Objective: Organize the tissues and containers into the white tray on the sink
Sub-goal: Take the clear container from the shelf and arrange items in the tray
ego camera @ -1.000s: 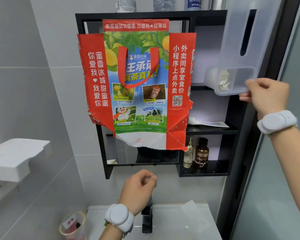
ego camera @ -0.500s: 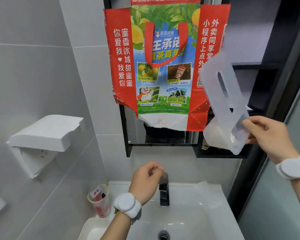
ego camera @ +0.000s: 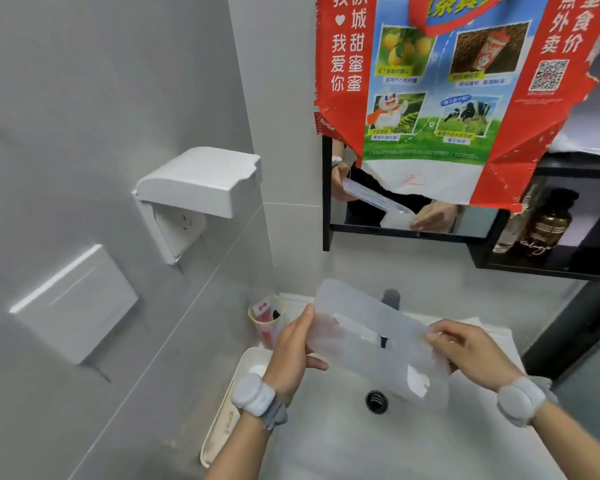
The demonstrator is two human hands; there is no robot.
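I hold a translucent plastic tissue box (ego camera: 371, 344) flat over the sink basin (ego camera: 343, 441), its slot facing up and a little white tissue (ego camera: 417, 382) showing at its right end. My left hand (ego camera: 297, 355) grips its left end and my right hand (ego camera: 471, 351) grips its right end. The white tray (ego camera: 222, 420) lies along the sink's left edge, below my left wrist, partly hidden by my forearm.
A clear cup with a red item (ego camera: 266, 320) stands behind the tray. The black faucet (ego camera: 391, 299) sits behind the box. The drain (ego camera: 376, 401) is below it. A brown bottle (ego camera: 542, 230) stands on the black shelf. A torn red bag (ego camera: 458, 91) hangs over the mirror.
My right hand brought the tissue box down from the shelf to above the sink. My left hand left the faucet and took the box's left end. My view tilted downward.
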